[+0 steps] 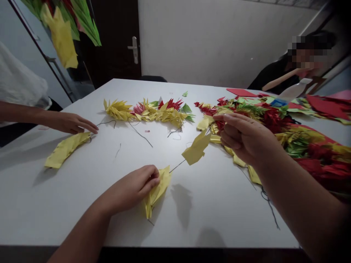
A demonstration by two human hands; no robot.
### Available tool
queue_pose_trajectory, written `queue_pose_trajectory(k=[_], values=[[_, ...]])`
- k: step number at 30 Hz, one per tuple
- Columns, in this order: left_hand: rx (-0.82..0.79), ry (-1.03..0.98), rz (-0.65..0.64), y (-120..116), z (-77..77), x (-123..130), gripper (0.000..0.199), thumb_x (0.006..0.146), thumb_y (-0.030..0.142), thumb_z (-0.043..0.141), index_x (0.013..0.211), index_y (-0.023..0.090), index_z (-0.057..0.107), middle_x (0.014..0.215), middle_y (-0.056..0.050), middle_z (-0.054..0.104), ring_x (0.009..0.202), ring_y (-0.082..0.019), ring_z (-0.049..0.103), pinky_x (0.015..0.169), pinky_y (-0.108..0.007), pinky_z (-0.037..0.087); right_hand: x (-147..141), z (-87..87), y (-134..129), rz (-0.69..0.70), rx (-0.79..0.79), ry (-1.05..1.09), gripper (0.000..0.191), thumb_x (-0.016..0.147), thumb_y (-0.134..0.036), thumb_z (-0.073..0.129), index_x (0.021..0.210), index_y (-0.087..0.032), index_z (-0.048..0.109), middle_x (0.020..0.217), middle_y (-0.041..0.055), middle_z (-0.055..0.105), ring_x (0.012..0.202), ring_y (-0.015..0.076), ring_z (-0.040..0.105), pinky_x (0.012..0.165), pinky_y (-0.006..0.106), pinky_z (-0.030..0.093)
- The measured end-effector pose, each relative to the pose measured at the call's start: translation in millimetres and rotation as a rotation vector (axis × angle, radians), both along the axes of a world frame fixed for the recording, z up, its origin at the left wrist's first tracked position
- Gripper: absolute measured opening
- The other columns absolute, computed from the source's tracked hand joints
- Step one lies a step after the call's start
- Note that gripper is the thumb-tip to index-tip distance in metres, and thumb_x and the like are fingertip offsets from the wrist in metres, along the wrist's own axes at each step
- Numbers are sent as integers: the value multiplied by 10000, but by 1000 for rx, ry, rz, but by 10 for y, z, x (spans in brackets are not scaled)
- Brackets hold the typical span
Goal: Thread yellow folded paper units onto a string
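Near the front of the table, my left hand (145,182) is closed around a bundle of yellow folded paper (162,184). A thin dark wire (177,166) runs from this bundle up to the right and passes through a single yellow folded paper piece (196,148), which hangs apart from the bundle. Fingers pinched, my right hand (241,137) holds the upper end of the wire above the table. The short lower end of the wire sticks out beneath the bundle.
Another person's hand (71,123) at the left touches a strip of yellow folded paper (67,149). Yellow and red folded-paper strings (153,113) lie across the back, a colourful paper heap (268,117) at the right. A person (276,75) sits behind a bottle (294,89).
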State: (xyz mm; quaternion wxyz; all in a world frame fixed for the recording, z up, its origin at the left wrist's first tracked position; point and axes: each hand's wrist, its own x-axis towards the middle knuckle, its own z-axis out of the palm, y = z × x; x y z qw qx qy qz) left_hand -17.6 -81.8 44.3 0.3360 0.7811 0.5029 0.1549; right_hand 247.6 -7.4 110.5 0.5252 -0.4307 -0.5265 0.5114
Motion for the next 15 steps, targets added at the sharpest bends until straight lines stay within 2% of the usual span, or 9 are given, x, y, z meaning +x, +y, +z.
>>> queue_pose_trajectory(k=[4,8,10,12,14,15], values=[[-20,137,2,26,36,-56,257,918,371,362,775,218,512,710,6,585,600,-146,524,537,-245,387,130,-243,-43,8,-113,68,201,749,-314,653,899,-180,643,436,-112,185,378,45,127,403,245,77],[-15,248,-30,99,23,13,244,880,344,420,693,218,512,635,11,585,522,-142,513,458,-234,330,178,-545,-66,26,-214,78,277,709,-361,688,889,-157,636,426,-125,174,373,33,118,410,234,62],[11,263,-28,112,-8,48,235,876,368,441,719,219,533,659,8,608,522,-146,535,453,-239,346,191,-664,-78,52,-248,66,304,699,-393,697,879,-157,631,429,-128,174,373,31,122,405,229,65],[95,255,34,71,-60,56,251,889,430,434,840,223,568,791,-14,652,630,-168,606,528,-260,437,215,-745,-90,73,-257,55,313,699,-411,696,874,-161,628,431,-128,173,375,34,129,403,228,73],[275,240,164,-38,-144,48,353,897,515,409,1042,227,552,1042,-61,645,897,-218,640,734,-336,514,249,-794,-96,65,-244,51,313,706,-420,688,876,-164,629,431,-127,168,377,36,128,405,228,76],[410,238,249,-115,-200,48,434,882,563,412,1133,225,516,1182,-92,596,1063,-255,593,854,-392,501,267,-813,-96,55,-236,51,316,711,-423,682,885,-164,629,432,-127,166,379,37,126,406,229,78]])
